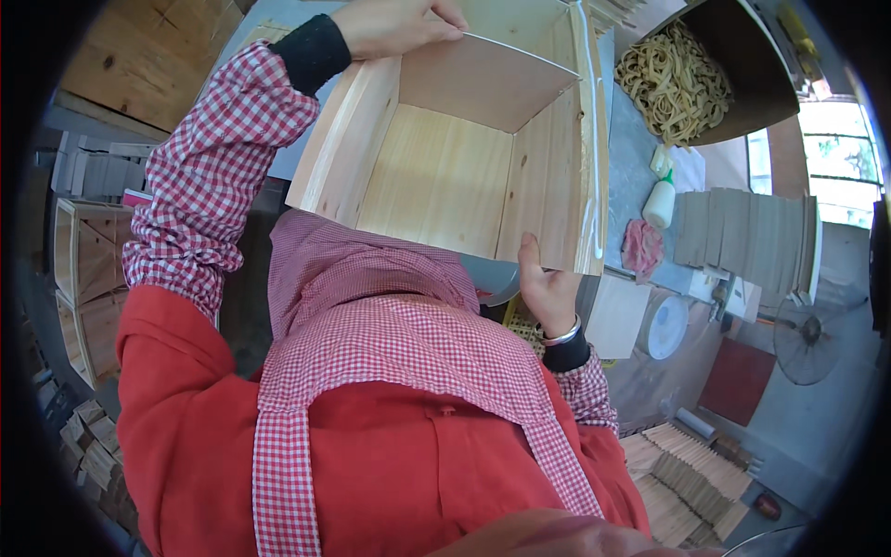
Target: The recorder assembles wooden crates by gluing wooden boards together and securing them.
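A pale wooden box frame (pixel 548 190) is tilted in front of me above my lap, its light inner board (pixel 441 167) facing up. Across its middle stands a thin divider panel (pixel 473 82) with a pale upper edge. My left hand (pixel 394 26) reaches over the far left side, and its fingers pinch the panel's edge. At the near right corner, my right hand (pixel 549 295) grips the box wall, thumb on the inside and fingers hidden beneath. A line of white glue (pixel 595 139) runs along the box's right edge.
On the grey table (pixel 631 158) to the right lie a white glue bottle (pixel 660 202), a pink cloth (pixel 642 249) and a stack of grey boards (pixel 747 237). A bin of coiled, pale strips (pixel 676 82) stands at the far right. Wooden boxes (pixel 93 241) are stacked at left.
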### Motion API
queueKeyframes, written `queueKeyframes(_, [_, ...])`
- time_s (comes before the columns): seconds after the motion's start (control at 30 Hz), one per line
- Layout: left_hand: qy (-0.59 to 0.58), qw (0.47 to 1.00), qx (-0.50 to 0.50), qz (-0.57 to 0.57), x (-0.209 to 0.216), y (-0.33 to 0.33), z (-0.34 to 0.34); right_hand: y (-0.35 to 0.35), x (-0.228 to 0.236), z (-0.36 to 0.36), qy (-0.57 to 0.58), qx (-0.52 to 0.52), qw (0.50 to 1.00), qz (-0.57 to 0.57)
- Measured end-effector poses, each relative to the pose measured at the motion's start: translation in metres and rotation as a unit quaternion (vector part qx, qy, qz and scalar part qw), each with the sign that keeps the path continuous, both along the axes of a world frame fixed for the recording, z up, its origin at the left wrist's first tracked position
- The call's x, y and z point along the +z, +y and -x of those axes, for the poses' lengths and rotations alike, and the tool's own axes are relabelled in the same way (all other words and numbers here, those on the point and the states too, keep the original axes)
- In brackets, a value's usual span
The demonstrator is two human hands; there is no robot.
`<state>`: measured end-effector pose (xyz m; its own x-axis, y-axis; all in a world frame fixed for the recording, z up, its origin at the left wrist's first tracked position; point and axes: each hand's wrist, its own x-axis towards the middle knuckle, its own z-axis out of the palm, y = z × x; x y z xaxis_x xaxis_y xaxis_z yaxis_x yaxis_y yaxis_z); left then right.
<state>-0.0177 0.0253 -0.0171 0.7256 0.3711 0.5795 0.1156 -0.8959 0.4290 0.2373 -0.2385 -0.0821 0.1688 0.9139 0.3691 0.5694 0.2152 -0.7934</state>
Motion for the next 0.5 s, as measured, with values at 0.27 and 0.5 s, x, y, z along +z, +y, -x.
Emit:
queueKeyframes(0.27, [0.152, 0.968, 0.184, 0.081, 0.024, -0.023, -0.004, -0.002, -0.005, 0.000, -0.016, 0.012, 1.000, 0.003])
queueKeyframes(0.5, [0.156, 0.970, 0.149, 0.108, 0.025, -0.021, -0.007, -0.001, -0.007, -0.002, -0.037, 0.012, 0.999, -0.007])
